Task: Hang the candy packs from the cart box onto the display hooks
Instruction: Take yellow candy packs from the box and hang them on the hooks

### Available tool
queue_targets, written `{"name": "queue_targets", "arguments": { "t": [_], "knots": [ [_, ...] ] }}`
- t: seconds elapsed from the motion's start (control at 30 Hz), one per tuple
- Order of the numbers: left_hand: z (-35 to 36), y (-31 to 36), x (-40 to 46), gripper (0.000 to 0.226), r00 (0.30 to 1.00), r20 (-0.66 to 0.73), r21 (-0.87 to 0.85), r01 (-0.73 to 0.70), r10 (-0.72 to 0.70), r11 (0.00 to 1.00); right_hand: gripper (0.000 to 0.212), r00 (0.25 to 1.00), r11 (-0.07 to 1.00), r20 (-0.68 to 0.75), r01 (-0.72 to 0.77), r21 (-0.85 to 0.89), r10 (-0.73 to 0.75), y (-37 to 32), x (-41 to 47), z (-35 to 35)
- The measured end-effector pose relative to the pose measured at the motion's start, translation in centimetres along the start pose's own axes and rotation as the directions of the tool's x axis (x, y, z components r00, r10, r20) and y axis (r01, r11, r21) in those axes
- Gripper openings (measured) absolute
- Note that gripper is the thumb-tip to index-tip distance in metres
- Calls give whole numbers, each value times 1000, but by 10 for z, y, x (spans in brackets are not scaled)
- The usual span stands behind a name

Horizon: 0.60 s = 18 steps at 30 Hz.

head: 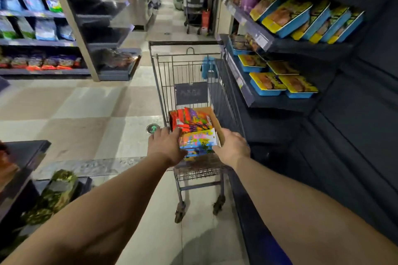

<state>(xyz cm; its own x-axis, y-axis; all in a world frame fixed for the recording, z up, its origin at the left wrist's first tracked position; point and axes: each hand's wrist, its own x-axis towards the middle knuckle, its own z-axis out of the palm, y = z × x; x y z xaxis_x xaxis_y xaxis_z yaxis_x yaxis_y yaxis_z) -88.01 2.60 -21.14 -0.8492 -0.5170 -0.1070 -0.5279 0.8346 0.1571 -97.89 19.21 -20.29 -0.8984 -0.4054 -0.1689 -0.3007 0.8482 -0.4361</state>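
Note:
A brown cardboard box (216, 121) stands in the wire shopping cart (189, 66) in the middle of the aisle. Colourful candy packs (197, 143) fill the near end of the box, and red and orange packs (188, 120) stand behind them. My left hand (165, 145) holds the left side of the front stack, fingers curled round its edge. My right hand (233, 146) grips the right side of the same stack, against the box wall. No display hooks are in view.
Dark shelves (280, 45) with blue and yellow trays run along the right, close to the cart. Shelving with snack bags (32, 28) lines the left. A low shelf (25, 157) with a green pack sits at near left. A second cart (195, 2) stands far down the aisle.

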Motion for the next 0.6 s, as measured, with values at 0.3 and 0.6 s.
{"name": "queue_targets", "arguments": {
  "t": [0.3,0.6],
  "knots": [
    [42,19,168,74,979,179,55,-107,96,993,70,989,986,80,-134,103,126,31,131,2],
    [121,23,372,80,797,489,97,-455,355,885,67,849,822,120,-527,216,514,35,260,72]
  ]
}}
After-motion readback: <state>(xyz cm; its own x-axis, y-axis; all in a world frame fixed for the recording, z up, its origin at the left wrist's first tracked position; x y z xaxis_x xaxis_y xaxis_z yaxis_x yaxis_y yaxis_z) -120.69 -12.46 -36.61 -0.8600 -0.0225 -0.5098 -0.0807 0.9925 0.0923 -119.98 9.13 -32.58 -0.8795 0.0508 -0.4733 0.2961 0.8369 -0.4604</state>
